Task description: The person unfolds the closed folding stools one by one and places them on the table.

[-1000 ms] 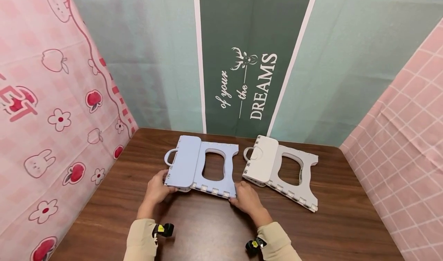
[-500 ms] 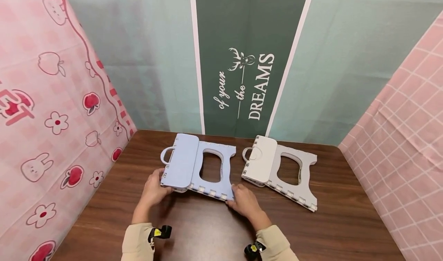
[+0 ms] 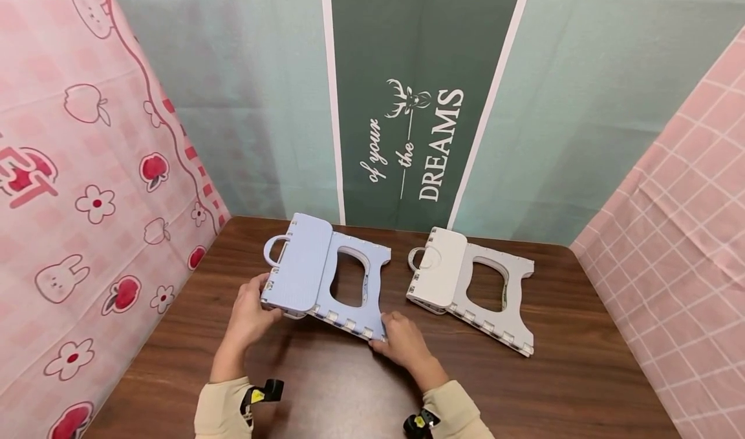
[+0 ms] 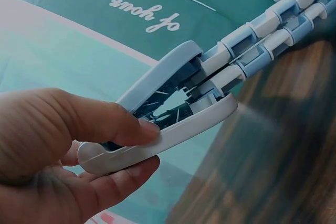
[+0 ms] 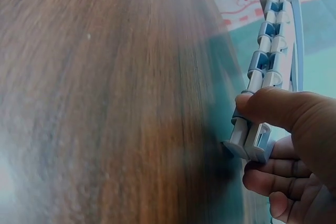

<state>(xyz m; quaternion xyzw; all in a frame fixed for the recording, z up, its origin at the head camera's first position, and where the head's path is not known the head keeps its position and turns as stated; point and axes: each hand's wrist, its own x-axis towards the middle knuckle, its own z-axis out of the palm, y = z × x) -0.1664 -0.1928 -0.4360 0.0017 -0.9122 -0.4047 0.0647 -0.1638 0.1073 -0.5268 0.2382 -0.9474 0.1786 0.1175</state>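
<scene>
A light blue folding stool (image 3: 302,264), folded flat with a loop handle on its left, is held between both hands over the table. At its near left corner my left hand (image 3: 250,316) grips the seat end; in the left wrist view the thumb and fingers (image 4: 121,182) pinch the pale lower panel. My right hand (image 3: 404,342) holds the near right corner, the leg end, and in the right wrist view the thumb lies on the hinged edge with fingers beneath. To the right lies a white folding stool (image 3: 442,267), also folded flat, untouched.
Both stools are on or over a brown wooden table (image 3: 559,387). A green printed cloth (image 3: 419,51) hangs behind it. Pink cloths line the left (image 3: 64,167) and right (image 3: 687,213) sides.
The blue stool has moved left, away from the white one, and turned slightly, with both hands still gripping it. The white stool stays in place.
</scene>
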